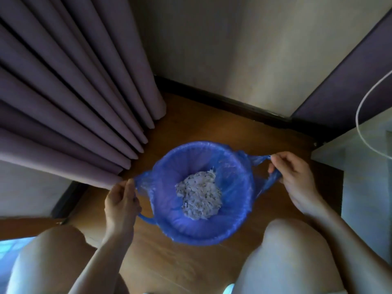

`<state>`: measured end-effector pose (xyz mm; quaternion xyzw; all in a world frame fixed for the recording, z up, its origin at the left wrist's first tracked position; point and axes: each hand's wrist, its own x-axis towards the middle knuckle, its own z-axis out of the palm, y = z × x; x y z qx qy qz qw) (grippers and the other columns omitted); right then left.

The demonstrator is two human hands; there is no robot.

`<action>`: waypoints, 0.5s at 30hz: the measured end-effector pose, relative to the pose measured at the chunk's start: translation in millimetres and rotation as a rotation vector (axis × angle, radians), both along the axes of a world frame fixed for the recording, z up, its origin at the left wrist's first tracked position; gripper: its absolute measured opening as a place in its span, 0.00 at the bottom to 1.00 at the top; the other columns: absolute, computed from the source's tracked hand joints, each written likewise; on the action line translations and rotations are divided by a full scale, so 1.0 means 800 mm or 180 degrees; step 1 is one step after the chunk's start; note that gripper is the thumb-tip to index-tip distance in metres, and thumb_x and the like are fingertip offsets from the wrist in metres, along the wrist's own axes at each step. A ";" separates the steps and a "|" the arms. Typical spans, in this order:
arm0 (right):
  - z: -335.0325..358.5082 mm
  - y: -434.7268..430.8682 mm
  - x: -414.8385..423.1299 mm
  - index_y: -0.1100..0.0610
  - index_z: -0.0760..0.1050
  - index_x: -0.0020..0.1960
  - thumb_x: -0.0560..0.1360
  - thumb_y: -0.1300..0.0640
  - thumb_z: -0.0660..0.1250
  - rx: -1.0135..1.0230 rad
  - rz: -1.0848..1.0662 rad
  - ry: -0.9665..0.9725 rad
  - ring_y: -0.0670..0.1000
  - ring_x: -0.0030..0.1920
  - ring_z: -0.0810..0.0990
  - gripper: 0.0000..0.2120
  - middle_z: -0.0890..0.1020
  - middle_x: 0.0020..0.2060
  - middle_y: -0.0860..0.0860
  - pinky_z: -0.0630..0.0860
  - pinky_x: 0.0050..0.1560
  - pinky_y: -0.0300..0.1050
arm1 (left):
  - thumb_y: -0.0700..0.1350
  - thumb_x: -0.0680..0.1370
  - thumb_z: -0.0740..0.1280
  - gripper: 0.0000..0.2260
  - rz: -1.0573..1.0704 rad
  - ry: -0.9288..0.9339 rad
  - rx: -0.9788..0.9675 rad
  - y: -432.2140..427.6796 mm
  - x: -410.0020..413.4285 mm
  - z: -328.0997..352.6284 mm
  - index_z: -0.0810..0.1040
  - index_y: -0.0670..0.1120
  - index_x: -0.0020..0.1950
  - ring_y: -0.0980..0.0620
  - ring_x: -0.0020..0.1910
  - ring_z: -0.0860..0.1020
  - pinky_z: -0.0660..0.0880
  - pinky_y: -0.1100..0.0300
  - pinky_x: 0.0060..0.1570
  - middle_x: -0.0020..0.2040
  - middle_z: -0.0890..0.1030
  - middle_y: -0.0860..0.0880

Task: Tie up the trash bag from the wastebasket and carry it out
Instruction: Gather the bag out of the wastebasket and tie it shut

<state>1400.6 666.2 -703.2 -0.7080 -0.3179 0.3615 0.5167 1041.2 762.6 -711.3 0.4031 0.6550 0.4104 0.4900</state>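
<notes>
Both our grips, left hand (121, 200) and right hand (291, 172), pinch the trash bag (169, 211) handles; yanking outward could tear the film between them.

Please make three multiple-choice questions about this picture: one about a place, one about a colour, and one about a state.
1. Where do the curtains hang relative to the wastebasket?
A. to its left
B. to its right
C. behind the person

2. What colour is the trash bag?
A. black
B. blue
C. white

3. What is the state of the bag?
A. tied shut
B. lifted out
C. open, a handle in each hand

Answers: 1 A, the folds fill the left side. 2 B, the plastic is clearly blue. 3 C, the left hand and right hand pull the handles apart, and the shredded paper is visible.
</notes>
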 end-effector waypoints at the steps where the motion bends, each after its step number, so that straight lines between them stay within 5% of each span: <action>1: 0.012 0.001 -0.003 0.53 0.77 0.42 0.79 0.54 0.66 0.0023 0.0165 -0.0122 0.46 0.35 0.77 0.08 0.80 0.33 0.49 0.73 0.39 0.41 | 0.48 0.81 0.65 0.13 -0.0140 0.0035 0.0140 -0.001 0.003 0.010 0.71 0.47 0.37 0.53 0.23 0.64 0.64 0.60 0.27 0.22 0.68 0.55; 4: 0.043 0.009 -0.010 0.58 0.77 0.43 0.80 0.60 0.65 -0.0102 0.0661 -0.0590 0.43 0.34 0.79 0.07 0.81 0.32 0.52 0.73 0.39 0.33 | 0.55 0.75 0.65 0.12 -0.0516 0.0205 0.0308 -0.001 0.010 0.028 0.74 0.49 0.38 0.49 0.26 0.66 0.66 0.54 0.32 0.23 0.69 0.54; 9: 0.055 0.019 -0.012 0.53 0.78 0.45 0.76 0.52 0.72 -0.0711 0.0841 -0.1001 0.46 0.32 0.80 0.06 0.83 0.30 0.50 0.74 0.38 0.41 | 0.58 0.71 0.66 0.09 -0.0692 0.0567 0.0130 0.000 0.009 0.037 0.76 0.53 0.41 0.46 0.31 0.72 0.74 0.43 0.36 0.29 0.76 0.52; 12: 0.058 0.024 -0.021 0.53 0.81 0.52 0.77 0.51 0.70 -0.1178 0.0900 -0.1484 0.49 0.42 0.81 0.07 0.83 0.41 0.47 0.75 0.45 0.45 | 0.59 0.72 0.65 0.09 -0.0748 0.0991 -0.0018 0.005 -0.003 0.030 0.79 0.57 0.46 0.47 0.30 0.76 0.78 0.45 0.35 0.32 0.80 0.51; 15: 0.056 0.030 -0.033 0.54 0.82 0.45 0.78 0.51 0.68 -0.1363 0.1095 -0.2036 0.50 0.40 0.81 0.08 0.82 0.37 0.47 0.71 0.38 0.43 | 0.58 0.75 0.67 0.11 -0.1044 0.1451 -0.0218 0.017 -0.010 0.028 0.82 0.53 0.48 0.47 0.33 0.76 0.79 0.46 0.39 0.33 0.80 0.51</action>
